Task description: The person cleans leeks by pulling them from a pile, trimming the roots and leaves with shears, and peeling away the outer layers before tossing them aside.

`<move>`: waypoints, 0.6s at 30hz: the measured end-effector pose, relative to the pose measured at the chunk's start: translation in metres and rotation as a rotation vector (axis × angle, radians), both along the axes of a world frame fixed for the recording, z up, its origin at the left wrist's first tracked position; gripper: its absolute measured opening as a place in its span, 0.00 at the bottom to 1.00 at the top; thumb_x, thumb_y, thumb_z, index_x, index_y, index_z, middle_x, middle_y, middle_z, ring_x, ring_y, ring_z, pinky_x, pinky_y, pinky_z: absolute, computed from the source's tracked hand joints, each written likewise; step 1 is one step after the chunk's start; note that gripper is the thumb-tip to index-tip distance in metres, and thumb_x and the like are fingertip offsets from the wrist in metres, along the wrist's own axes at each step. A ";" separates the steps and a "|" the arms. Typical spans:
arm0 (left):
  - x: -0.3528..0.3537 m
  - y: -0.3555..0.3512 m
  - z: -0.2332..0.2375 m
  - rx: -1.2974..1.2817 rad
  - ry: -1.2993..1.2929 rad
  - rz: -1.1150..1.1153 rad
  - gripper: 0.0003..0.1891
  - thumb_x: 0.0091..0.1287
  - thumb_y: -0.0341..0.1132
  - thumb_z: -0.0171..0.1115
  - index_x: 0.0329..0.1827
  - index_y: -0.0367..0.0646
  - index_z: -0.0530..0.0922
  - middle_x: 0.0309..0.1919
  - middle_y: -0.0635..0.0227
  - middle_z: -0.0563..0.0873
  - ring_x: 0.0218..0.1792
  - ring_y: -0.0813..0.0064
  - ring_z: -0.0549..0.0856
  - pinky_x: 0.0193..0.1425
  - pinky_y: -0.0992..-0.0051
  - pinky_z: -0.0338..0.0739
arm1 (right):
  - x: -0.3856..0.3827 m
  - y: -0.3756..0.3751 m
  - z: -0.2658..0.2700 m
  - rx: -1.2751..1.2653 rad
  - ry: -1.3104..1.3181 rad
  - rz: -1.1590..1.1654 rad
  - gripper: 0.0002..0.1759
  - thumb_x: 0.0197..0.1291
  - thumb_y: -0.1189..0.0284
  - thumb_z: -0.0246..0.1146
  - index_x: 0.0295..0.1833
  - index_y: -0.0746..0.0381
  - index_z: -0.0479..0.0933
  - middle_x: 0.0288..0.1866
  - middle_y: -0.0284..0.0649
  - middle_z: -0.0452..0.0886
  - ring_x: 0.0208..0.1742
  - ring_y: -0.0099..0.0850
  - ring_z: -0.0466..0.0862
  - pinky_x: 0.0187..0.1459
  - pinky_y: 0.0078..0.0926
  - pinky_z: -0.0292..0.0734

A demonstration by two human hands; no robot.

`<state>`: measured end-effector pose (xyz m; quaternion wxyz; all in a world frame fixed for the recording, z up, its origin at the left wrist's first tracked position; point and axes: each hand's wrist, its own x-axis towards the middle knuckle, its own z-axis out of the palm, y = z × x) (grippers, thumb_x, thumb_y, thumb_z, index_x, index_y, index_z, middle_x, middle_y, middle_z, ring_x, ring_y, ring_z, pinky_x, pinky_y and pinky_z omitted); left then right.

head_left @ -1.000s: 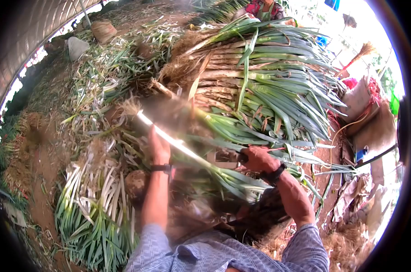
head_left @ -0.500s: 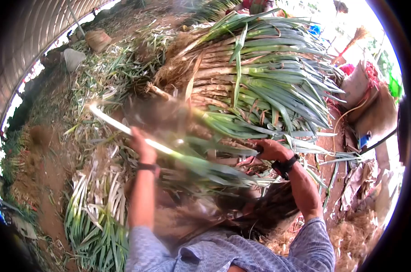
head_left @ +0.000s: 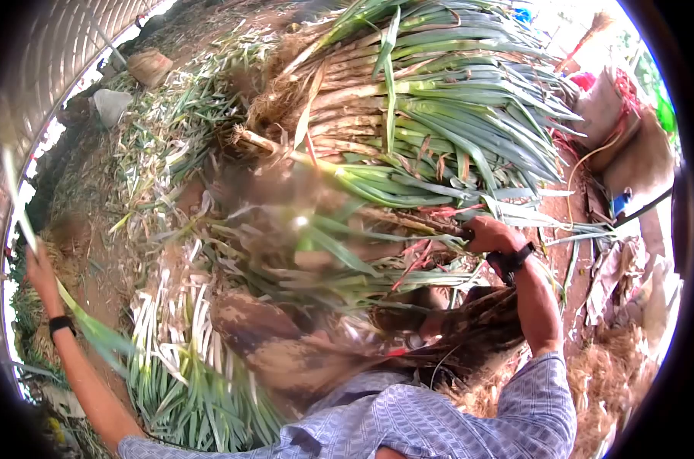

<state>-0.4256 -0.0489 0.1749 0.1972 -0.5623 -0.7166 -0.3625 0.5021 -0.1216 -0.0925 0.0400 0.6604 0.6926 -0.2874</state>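
Far out to the left, my left hand [head_left: 42, 279] is closed around a large green onion [head_left: 18, 200], its white stem pointing up and its green leaves trailing below the wrist. Beneath that arm lies a pile of peeled green onions [head_left: 198, 352] with white stems and green tops. My right hand [head_left: 496, 236] is closed on the end of a thin brown stick-like thing [head_left: 431, 224], whose kind I cannot tell. Just beyond the right hand is a big heap of unpeeled green onions [head_left: 423, 107], roots to the left and leaves to the right.
Stripped leaves and peelings [head_left: 171, 153] litter the ground at the left and far side. A brown sack [head_left: 149, 67] and a white bag [head_left: 111, 107] stand at the back left. Large sacks [head_left: 638, 164] are at the right, with dry roots [head_left: 599, 382] near my right elbow.
My left hand has swung far left with the green onion, which has tipped from slanting to nearly upright. My right hand has shifted slightly right and up, still closed on the brown thing.
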 end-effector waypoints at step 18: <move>0.598 0.102 -0.368 -0.826 -0.050 -0.977 0.32 0.64 0.46 0.70 0.68 0.37 0.75 0.65 0.47 0.78 0.68 0.52 0.76 0.75 0.57 0.68 | 0.043 -0.042 0.004 0.177 0.234 -0.474 0.15 0.57 0.66 0.70 0.48 0.62 0.83 0.35 0.50 0.86 0.39 0.45 0.87 0.42 0.41 0.80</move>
